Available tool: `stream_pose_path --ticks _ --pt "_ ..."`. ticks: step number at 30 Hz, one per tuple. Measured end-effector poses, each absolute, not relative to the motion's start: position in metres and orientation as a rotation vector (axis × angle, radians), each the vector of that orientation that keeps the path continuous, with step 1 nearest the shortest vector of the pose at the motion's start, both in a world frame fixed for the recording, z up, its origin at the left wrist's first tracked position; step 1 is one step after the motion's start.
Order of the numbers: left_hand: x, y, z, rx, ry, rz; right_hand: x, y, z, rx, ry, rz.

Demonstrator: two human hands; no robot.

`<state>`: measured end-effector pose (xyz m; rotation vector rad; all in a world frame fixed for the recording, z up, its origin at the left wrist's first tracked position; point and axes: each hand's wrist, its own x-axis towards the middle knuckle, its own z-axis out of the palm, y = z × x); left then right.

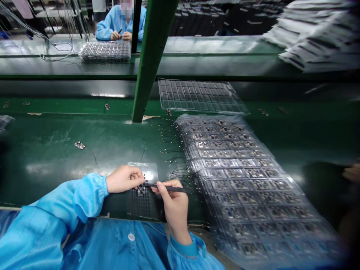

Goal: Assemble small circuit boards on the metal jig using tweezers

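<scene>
My right hand [177, 198] grips a pair of black tweezers [176, 188], their tips pointing left toward my left fingertips. My left hand [123, 179] is closed in a pinch at the edge of a small circuit board [140, 191]. A thin black wire [141, 159] rises beside those fingers. Under both hands lies a clear sheet [152, 170] with a printed grid and small black pieces near the fingertips. What exactly sits between my left thumb and finger is partly hidden.
A tall stack of clear trays [239, 176] full of circuit boards stands at the right, wires sticking out leftward. Behind it lies another clear tray [197, 93]. A loose board [80, 145] rests at left. A green post [152, 56] rises ahead; a co-worker [120, 22] sits beyond.
</scene>
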<state>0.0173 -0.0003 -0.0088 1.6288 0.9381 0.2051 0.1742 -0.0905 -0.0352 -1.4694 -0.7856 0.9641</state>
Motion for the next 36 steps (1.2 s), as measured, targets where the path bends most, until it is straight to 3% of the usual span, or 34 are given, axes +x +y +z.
stream_pose_path --ticks 36 --pt "0.0172 -0.0002 -0.005 1.636 0.955 0.181 0.1737 -0.0919 -0.0393 -1.456 -0.795 0.955"
